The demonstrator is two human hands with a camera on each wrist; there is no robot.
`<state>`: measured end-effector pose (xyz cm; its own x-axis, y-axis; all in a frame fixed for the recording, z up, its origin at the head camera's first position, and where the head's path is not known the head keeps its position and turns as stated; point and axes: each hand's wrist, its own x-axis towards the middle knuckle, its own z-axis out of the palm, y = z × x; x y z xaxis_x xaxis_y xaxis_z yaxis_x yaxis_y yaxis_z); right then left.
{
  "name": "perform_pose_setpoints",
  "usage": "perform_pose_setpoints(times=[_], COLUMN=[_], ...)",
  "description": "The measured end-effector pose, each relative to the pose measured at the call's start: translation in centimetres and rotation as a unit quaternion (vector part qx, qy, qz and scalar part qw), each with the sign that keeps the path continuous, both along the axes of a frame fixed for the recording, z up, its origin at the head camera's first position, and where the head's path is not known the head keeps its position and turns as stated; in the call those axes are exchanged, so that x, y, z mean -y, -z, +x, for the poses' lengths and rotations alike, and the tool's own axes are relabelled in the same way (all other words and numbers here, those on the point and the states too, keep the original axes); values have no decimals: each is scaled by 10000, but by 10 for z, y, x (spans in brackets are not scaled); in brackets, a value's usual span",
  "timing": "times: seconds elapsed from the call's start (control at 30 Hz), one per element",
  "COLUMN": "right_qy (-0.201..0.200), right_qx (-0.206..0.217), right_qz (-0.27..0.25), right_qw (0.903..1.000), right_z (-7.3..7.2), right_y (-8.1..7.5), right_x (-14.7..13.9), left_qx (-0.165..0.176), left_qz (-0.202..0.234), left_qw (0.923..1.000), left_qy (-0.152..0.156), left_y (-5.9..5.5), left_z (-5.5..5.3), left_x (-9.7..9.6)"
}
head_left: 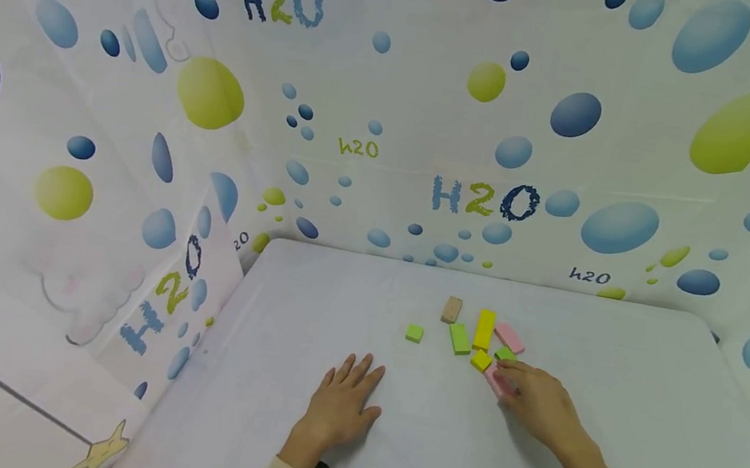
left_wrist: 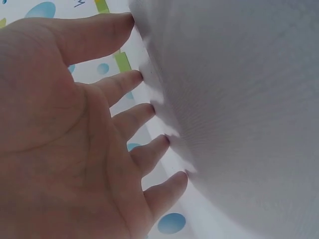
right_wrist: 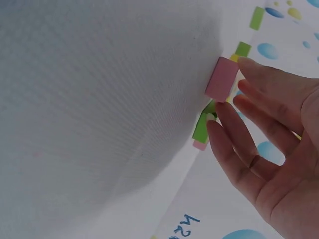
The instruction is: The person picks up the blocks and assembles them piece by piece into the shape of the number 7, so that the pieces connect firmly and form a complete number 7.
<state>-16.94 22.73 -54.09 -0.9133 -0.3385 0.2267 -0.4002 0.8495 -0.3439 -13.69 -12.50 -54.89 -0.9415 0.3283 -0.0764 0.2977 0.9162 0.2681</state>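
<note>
My right hand (head_left: 542,405) is at the near right side of a loose group of toy blocks. Between its thumb and fingertips it pinches a pink block (right_wrist: 222,79), which lies on the white tabletop. A green block (head_left: 505,354) and a small yellow block (head_left: 480,361) sit close by that block, partly beside the fingertips. My left hand (head_left: 337,410) rests palm down on the table with its fingers spread, holding nothing; the left wrist view shows its fingertips (left_wrist: 167,142) touching the white surface.
Behind are a long yellow block (head_left: 484,330), another pink block (head_left: 509,337), a green block (head_left: 459,339) and a wood-coloured block (head_left: 452,310). A small green block (head_left: 414,333) lies apart to the left. Patterned sheeting (head_left: 422,112) hangs beyond the table's far edge.
</note>
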Motion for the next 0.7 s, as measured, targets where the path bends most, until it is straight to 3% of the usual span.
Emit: perform_pose_setpoints(times=[0.4,0.7], right_qy=[-42,335], right_qx=[622,1289], right_qz=[-229,-505], right_qw=[9978,9898], right_z=[-3,-1], right_y=[0,-4], right_x=[-2,4], left_qx=[-64,-82], left_qz=[44,30], left_qw=[10000,10000], left_qy=[-39,-44], left_y=[-1,-5], left_z=[0,0], left_x=[-1,-3])
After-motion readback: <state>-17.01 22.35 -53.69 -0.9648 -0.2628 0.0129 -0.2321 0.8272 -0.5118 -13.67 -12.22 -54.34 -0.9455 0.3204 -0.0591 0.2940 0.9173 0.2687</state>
